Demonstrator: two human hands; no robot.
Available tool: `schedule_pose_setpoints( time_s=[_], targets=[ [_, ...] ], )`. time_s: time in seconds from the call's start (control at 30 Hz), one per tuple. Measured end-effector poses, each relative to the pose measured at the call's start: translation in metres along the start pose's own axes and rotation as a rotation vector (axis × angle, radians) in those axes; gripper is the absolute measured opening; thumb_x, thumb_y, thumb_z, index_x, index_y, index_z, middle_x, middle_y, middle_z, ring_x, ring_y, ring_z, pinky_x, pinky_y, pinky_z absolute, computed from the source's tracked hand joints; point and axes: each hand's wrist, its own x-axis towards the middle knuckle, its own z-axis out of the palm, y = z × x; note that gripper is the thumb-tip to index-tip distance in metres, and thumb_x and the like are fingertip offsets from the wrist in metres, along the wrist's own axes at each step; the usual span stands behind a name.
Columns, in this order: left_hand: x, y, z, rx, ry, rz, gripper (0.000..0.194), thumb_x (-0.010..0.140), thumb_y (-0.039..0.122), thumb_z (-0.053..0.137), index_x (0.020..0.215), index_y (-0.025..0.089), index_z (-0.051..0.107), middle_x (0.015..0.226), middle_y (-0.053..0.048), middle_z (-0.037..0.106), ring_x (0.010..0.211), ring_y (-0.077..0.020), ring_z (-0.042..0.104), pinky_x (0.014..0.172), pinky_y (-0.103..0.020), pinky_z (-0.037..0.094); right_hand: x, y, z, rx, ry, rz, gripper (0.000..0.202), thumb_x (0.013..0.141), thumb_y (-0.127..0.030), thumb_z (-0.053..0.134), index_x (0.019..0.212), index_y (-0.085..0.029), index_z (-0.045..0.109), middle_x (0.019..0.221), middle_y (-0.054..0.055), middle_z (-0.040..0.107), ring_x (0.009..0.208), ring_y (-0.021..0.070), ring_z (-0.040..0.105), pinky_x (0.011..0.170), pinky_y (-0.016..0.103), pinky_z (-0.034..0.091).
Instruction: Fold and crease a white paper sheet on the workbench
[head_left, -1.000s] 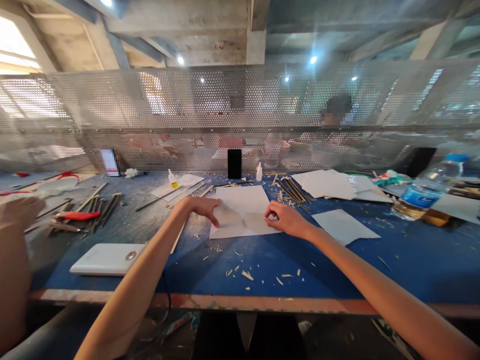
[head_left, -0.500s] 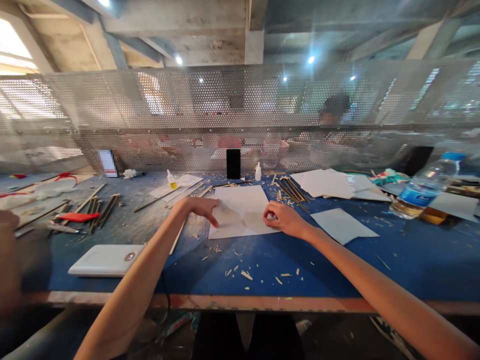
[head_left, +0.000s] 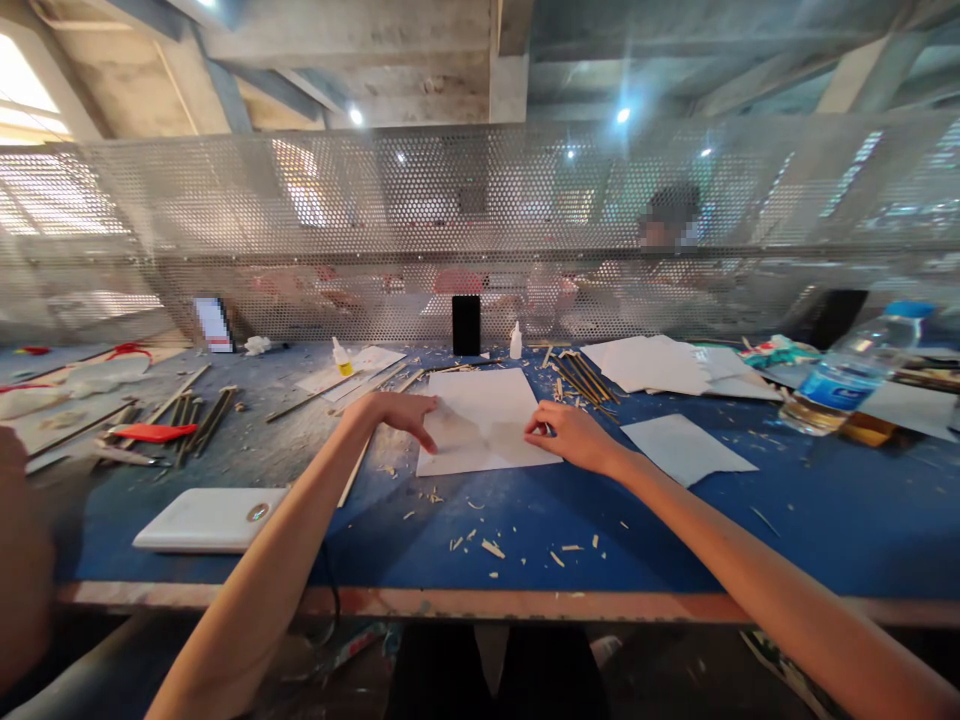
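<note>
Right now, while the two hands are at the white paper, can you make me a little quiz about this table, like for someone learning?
1. Pick one: what colour is the cap on the big bottle?
A red
B blue
C yellow

2. Fill in the gap: the hand at the edge of the white paper nearer the big bottle is the person's ____ hand.

3. True or false: the flat white box lies to the left of the white paper.

Key:
1. B, blue.
2. Right: it is the right hand.
3. True: the flat white box is on the left, partly behind the arm.
</note>
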Motion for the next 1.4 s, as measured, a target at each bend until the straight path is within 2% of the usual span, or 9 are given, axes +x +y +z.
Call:
schedule_pose_setpoints(
  time_s=[0.23,0.43,0.67,0.87,0.97,1.1,1.23,1.4],
  targets=[
    [0.000,0.000,0.001,0.005,0.026,0.029,0.110,0.059,0.074,0.069,0.147,0.019,0.033,0.153,-0.012,0.033,0.138,-0.0370,0.030,0.110,-0.038,0.027,-0.001,0.004,0.000,-0.027,-0.005,-0.010,0.015,0.093,-0.030,0.059,0.089,-0.021,0.070,0.092,0.002,0.064,0.074,0.0144,0.059,0.070,0.026,0.040],
    [0.007,-0.005,0.003,0.011,0.023,0.045,0.111,0.058,0.074,0.068,0.148,0.020,0.032,0.150,-0.013,0.037,0.137,-0.0364,0.031,0.110,-0.039,0.027,0.000,0.007,0.003,-0.022,-0.014,-0.007,0.014,0.092,-0.030,0.060,0.091,-0.021,0.070,0.094,0.002,0.065,0.074,0.0144,0.059,0.070,0.027,0.040],
    [0.008,-0.007,0.004,-0.001,0.012,0.035,0.119,0.058,0.075,0.068,0.151,0.016,0.025,0.155,-0.016,0.025,0.140,-0.0361,0.026,0.112,-0.038,0.022,0.000,0.004,0.005,0.009,0.024,-0.005,0.013,0.092,-0.027,0.059,0.088,-0.020,0.069,0.092,0.003,0.064,0.076,0.0147,0.059,0.071,0.027,0.041],
    [0.007,-0.007,0.004,-0.009,0.026,0.032,0.116,0.057,0.076,0.069,0.150,0.018,0.030,0.152,-0.015,0.033,0.138,-0.0376,0.028,0.110,-0.039,0.028,0.001,0.002,0.008,0.036,0.033,0.010,0.009,0.090,-0.026,0.061,0.085,-0.020,0.066,0.089,0.002,0.063,0.077,0.0150,0.059,0.071,0.026,0.042],
    [0.007,-0.007,0.004,0.003,0.013,0.026,0.116,0.059,0.076,0.067,0.151,0.018,0.027,0.154,-0.014,0.030,0.139,-0.0365,0.027,0.111,-0.038,0.026,0.001,0.002,0.008,0.003,0.042,0.045,0.008,0.089,-0.025,0.061,0.086,-0.020,0.066,0.091,0.003,0.063,0.079,0.0157,0.060,0.072,0.026,0.042],
    [0.008,-0.008,0.005,-0.002,0.028,0.026,0.118,0.057,0.077,0.067,0.151,0.019,0.025,0.155,-0.012,0.029,0.139,-0.0370,0.027,0.111,-0.039,0.025,0.000,0.001,0.010,0.071,0.005,0.013,0.007,0.089,-0.024,0.061,0.085,-0.020,0.064,0.089,0.002,0.063,0.078,0.0146,0.060,0.071,0.025,0.042],
    [0.008,-0.008,0.004,-0.001,0.028,0.038,0.118,0.057,0.075,0.068,0.152,0.020,0.025,0.154,-0.012,0.030,0.140,-0.0366,0.026,0.112,-0.040,0.024,0.000,0.001,0.008,-0.005,0.044,0.049,0.007,0.090,-0.023,0.061,0.085,-0.019,0.063,0.090,0.003,0.062,0.081,0.0158,0.059,0.072,0.027,0.042],
    [0.002,-0.002,0.001,0.005,0.013,0.010,0.116,0.059,0.075,0.067,0.152,0.019,0.025,0.155,-0.014,0.026,0.140,-0.0350,0.026,0.112,-0.038,0.023,-0.001,0.001,0.009,0.078,-0.025,-0.004,0.008,0.091,-0.021,0.058,0.084,-0.019,0.060,0.091,0.002,0.061,0.081,0.0141,0.059,0.073,0.025,0.042]
  ],
)
